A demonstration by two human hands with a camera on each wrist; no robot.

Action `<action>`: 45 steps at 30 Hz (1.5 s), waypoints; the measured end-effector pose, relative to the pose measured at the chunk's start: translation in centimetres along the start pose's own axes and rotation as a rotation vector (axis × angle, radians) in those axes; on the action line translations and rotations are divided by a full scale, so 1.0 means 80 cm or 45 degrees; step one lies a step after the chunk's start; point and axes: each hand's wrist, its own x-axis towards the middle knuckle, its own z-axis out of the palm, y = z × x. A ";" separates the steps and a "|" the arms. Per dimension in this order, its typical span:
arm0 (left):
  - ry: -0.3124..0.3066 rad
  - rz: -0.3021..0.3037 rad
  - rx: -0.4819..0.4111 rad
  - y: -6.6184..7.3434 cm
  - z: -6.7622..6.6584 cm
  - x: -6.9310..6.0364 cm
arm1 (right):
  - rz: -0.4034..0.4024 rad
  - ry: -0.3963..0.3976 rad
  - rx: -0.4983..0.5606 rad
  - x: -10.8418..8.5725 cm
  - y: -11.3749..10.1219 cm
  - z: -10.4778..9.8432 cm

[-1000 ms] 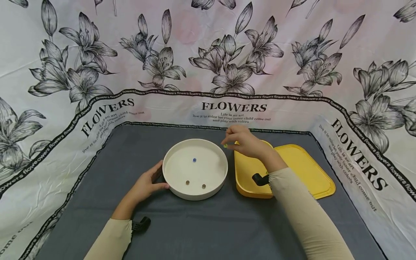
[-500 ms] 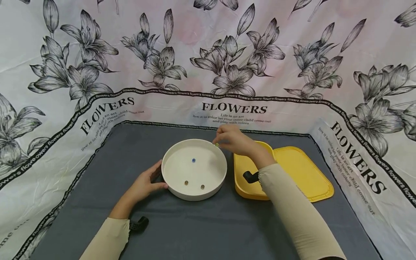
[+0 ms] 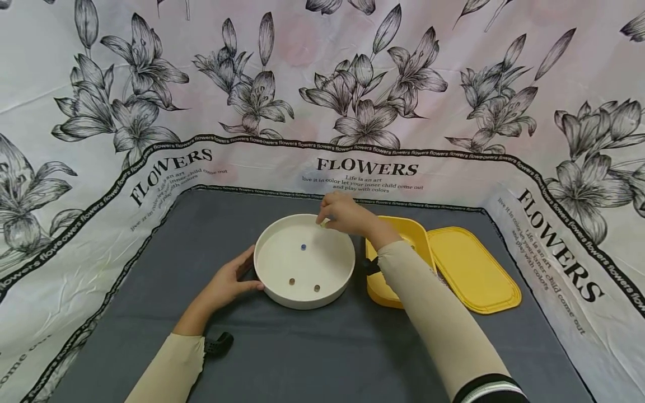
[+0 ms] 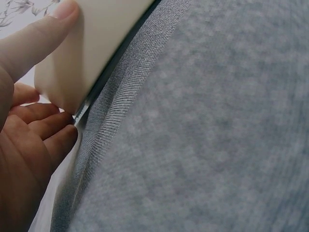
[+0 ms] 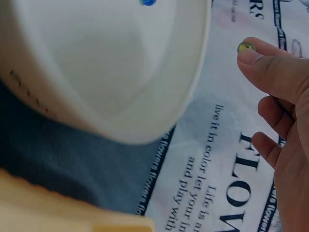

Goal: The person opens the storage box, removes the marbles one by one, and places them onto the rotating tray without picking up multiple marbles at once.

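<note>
A round cream bowl [image 3: 282, 263] with an upright wall stands on the grey cloth. Inside lie a blue marble [image 3: 303, 247] and two brownish marbles [image 3: 291, 281], well apart. My left hand [image 3: 227, 285] rests against the bowl's left side; in the left wrist view its thumb lies on the outer wall and its fingertips touch the lower edge. Over the bowl's far right rim is my right hand [image 3: 345, 214]. Thumb and index finger pinch a green-and-yellow marble [image 5: 246, 47], while the other fingers bend loosely, as the right wrist view shows.
Right of the bowl stands a yellow box [image 3: 385, 294] without its lid, partly hidden by the right forearm. Its flat yellow lid [image 3: 478, 268] lies beside it. White flower-printed cloth [image 3: 363, 123] rises behind and at both sides of the grey cloth [image 3: 282, 358].
My right hand has moved left, from above the yellow box to the bowl's far right rim, still pinching the marble. The left hand stays at the bowl.
</note>
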 end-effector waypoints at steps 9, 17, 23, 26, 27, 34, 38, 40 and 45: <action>-0.004 0.008 0.013 0.001 0.000 0.001 | 0.010 -0.064 0.006 0.023 0.003 0.018; -0.006 -0.008 -0.016 0.001 0.001 -0.003 | 0.076 -0.139 0.011 0.043 0.003 0.044; 0.001 -0.012 -0.013 -0.001 0.004 -0.004 | 0.100 -0.145 -0.022 0.047 0.000 0.056; -0.001 -0.009 -0.018 0.000 0.003 -0.004 | 0.105 -0.160 -0.032 0.047 -0.004 0.057; -0.001 -0.008 -0.018 0.001 0.002 -0.004 | 0.111 -0.166 -0.029 0.047 -0.005 0.056; -0.008 -0.008 -0.006 0.004 0.001 -0.003 | 0.090 -0.130 -0.044 0.042 0.000 0.053; -0.006 -0.002 -0.006 0.004 0.002 -0.002 | 0.061 -0.079 -0.029 0.031 0.007 0.038; -0.003 -0.003 0.002 0.004 0.002 -0.001 | 0.061 -0.062 -0.029 0.024 0.010 0.029; 0.001 -0.032 0.013 0.003 0.002 -0.001 | 0.055 -0.025 -0.093 0.002 0.015 0.004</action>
